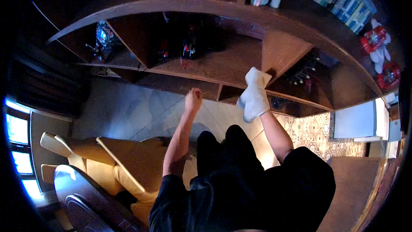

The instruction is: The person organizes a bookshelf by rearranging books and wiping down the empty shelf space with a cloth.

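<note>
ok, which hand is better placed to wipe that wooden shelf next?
Right, probably. The right hand already holds the white cloth up against the wooden shelf. The left hand is a bare closed fist, lower, off the shelf.

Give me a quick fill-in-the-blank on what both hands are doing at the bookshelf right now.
1. The right hand holds a white ____ against the shelf.
2. The left hand is closed in a ____, holding nothing.
3. The wooden shelf is coloured dark ____.
4. The chairs at lower left are ____.

Missing words: cloth; fist; brown; yellow
</note>
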`<state>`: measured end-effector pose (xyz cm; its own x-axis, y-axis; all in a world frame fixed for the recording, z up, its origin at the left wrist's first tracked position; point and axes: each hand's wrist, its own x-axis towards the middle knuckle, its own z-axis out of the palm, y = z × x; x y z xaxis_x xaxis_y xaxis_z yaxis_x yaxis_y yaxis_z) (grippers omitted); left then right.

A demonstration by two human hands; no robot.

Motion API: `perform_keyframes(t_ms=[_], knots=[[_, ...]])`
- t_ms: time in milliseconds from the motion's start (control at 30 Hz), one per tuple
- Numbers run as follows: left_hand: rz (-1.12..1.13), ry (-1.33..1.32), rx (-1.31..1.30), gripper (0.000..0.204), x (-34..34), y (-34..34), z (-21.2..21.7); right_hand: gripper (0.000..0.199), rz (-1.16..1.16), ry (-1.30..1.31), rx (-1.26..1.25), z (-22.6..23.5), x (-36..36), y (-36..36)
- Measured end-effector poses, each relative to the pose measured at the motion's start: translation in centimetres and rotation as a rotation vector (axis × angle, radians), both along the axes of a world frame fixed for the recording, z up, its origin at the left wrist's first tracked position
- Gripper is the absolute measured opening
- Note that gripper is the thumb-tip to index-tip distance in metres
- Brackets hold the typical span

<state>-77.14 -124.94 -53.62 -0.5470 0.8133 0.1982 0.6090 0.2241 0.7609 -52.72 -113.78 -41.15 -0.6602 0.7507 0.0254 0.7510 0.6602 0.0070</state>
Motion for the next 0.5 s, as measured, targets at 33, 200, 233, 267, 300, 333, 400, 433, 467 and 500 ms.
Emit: perform_keyframes(t_ms=[33,200,233,267,300,333,400,433,467,500], knots=[[0.012,0.105,0.073,0.012,-1.3,1.8,-2.0,0.032,-0.039,-0.013,0.106,-4.1,-1.1,2.2],[-0.144,0.517,0.373,0.011,-4.9,11.3,-8.3,0.033,0.028,0.158,0.136,-20.0,-8.0,11.3],[-0.233,0.543,0.426,0.012,-5.4,12.3,-9.1,0.032,0.074,0.188,0.101,-21.8,-9.2,11.8],[-0.304,0.583,0.452,0.018,-5.9,13.3,-9.8,0.032,0.107,0.211,0.084,-23.0,-10.3,12.4],[-0.299,0.622,0.464,0.021,-6.2,14.3,-10.3,0.032,0.132,0.222,0.089,-23.9,-10.9,13.4],[-0.295,0.647,0.473,0.023,-5.8,15.3,-10.9,0.031,0.142,0.22,0.099,-24.6,-11.0,14.5],[-0.284,0.698,0.448,0.031,-5.3,16.6,-12.7,0.031,0.149,0.221,0.146,-25.2,-10.9,18.0],[-0.268,0.712,0.429,0.035,-4.8,17.4,-13.3,0.031,0.136,0.212,0.173,-24.9,-10.6,20.3],[-0.274,0.785,0.38,0.039,-4.6,17.3,-13.0,0.03,0.104,0.193,0.184,-25.0,-9.9,22.3],[-0.255,0.759,0.394,0.039,-4.4,17.3,-13.5,0.03,0.068,0.173,0.2,-24.7,-9.4,24.6]])
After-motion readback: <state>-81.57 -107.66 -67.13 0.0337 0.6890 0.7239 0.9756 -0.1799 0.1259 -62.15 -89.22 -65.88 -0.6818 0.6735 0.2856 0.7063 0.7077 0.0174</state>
